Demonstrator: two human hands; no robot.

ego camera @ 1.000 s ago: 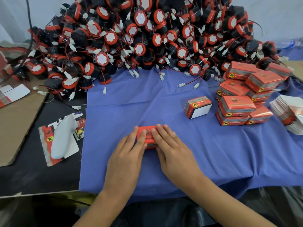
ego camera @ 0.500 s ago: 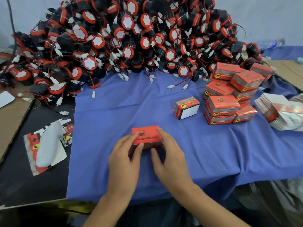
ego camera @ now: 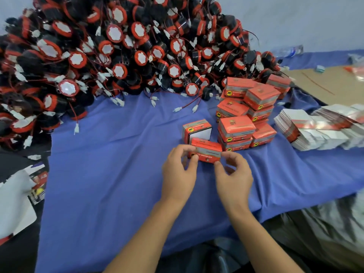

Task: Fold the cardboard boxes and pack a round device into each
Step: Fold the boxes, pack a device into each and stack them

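Observation:
A closed orange box [ego camera: 207, 151] is held just above the blue cloth [ego camera: 118, 164]. My left hand [ego camera: 180, 174] pinches its left end between thumb and fingers, and my right hand [ego camera: 233, 178] pinches its right end. Directly behind it stands another orange box [ego camera: 197, 131] showing a white side. A stack of packed orange boxes [ego camera: 248, 113] sits to the right. A big heap of round black-and-red devices [ego camera: 122, 50] with white connectors fills the back. Flat unfolded box blanks [ego camera: 319, 129] lie fanned at the far right.
Loose red wires with white plugs [ego camera: 185, 107] trail from the heap onto the cloth. Flat printed cardboard and a white sheet [ego camera: 17, 200] lie on the black surface at left. A brown cardboard sheet [ego camera: 325, 83] lies behind the blanks.
Both hands have carried the orange box from the middle of the cloth to the right and farther away, up to the standing box. The grip went from pressing it down to pinching its ends.

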